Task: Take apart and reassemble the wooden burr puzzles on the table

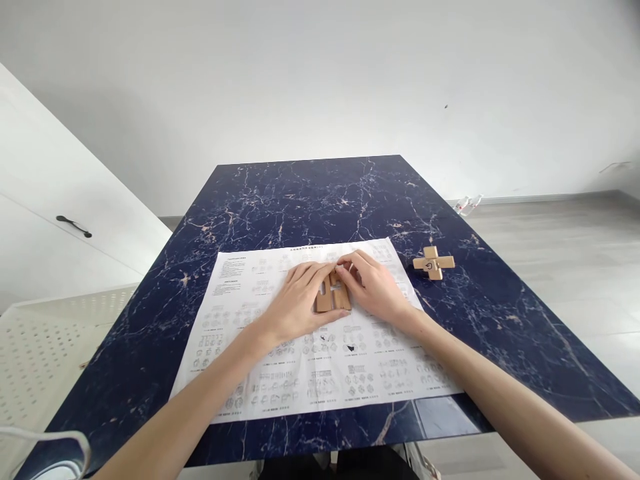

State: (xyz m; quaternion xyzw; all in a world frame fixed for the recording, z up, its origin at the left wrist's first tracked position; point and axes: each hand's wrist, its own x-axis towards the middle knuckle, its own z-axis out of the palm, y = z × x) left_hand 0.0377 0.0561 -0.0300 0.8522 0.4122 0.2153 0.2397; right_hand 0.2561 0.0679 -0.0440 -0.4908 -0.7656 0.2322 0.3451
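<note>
Notched wooden puzzle pieces (324,302) lie side by side on a printed instruction sheet (230,373), with gaps between them. My left hand (300,297) is closed round their left side, its fingers over the far end and its thumb along the near edge. At the far right end, my right hand (373,287) pinches the pieces with bent fingers. Both hands partly hide the pieces, so their full shape cannot be seen. To the right of the sheet, a cross-shaped wooden puzzle (433,263) with a dark mark sits on the table.
The dark blue marbled table (300,200) reaches to a white wall. A white cabinet (75,200) with a black handle stands at left, above a perforated white basket (45,340). A white cable (50,435) curves at lower left. Bottles (469,204) are on the floor beyond the right edge.
</note>
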